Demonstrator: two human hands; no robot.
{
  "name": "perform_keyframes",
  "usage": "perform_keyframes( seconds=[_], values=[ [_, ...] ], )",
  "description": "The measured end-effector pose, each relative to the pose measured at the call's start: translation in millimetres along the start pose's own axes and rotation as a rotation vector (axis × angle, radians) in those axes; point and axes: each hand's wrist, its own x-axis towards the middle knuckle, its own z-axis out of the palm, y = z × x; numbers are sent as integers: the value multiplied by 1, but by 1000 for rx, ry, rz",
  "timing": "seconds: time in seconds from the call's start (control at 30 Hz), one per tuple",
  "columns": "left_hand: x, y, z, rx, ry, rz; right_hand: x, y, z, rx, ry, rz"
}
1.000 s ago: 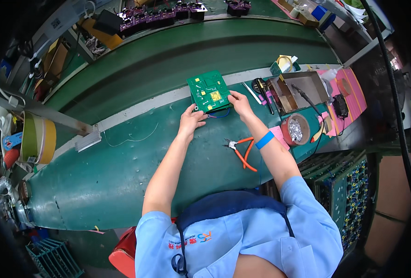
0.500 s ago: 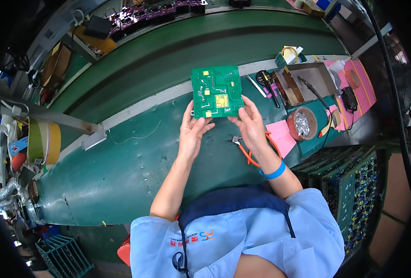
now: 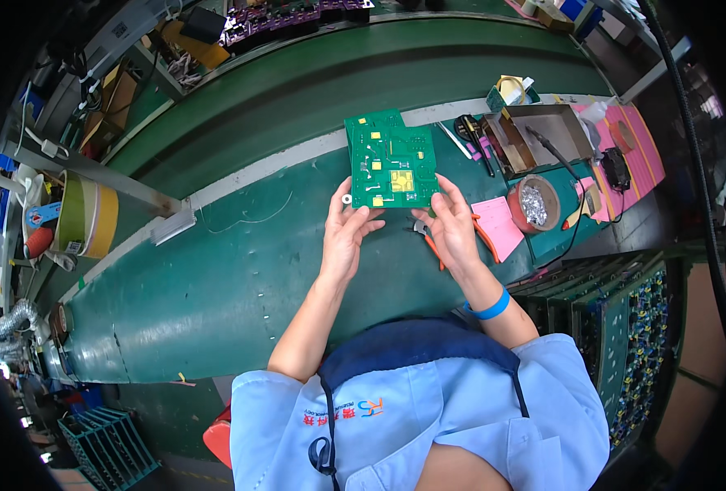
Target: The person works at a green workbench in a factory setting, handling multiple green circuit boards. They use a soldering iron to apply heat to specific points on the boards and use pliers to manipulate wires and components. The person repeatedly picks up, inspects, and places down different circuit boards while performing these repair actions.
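Observation:
A green circuit board (image 3: 387, 155) with yellow square patches is held up above the green work surface, its flat face toward me. My left hand (image 3: 347, 233) grips its lower left corner, thumb on the face. At the lower right corner my right hand (image 3: 455, 225) pinches it the same way. A small white ring-shaped part (image 3: 347, 199) shows at the board's left edge, by my left fingers. Orange-handled cutters (image 3: 484, 237) lie on the surface, partly hidden behind my right hand. Beside them is a pink paper sheet (image 3: 500, 227).
On the right sit a round pot of silvery scraps (image 3: 535, 206), a metal tray (image 3: 547, 139) and a soldering iron (image 3: 550, 147). Racked circuit boards (image 3: 617, 352) stand at the lower right. A yellow-green bin (image 3: 89, 214) is at the left, and a green conveyor belt (image 3: 363, 69) runs beyond.
The board has turned and tilted in both hands, so its notched far edge now shows. Both hands have shifted slightly right and keep their hold.

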Motion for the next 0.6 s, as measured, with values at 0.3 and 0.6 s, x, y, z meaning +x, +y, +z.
perform_keyframes(
  seconds=[0.3,0.6],
  values=[
    [-15,3,-14,-152,-98,-10,-36,-1,7,-217,-160,-268],
    [-12,3,-16,-168,-129,26,-44,2,3,-262,-216,-337]
  ],
)
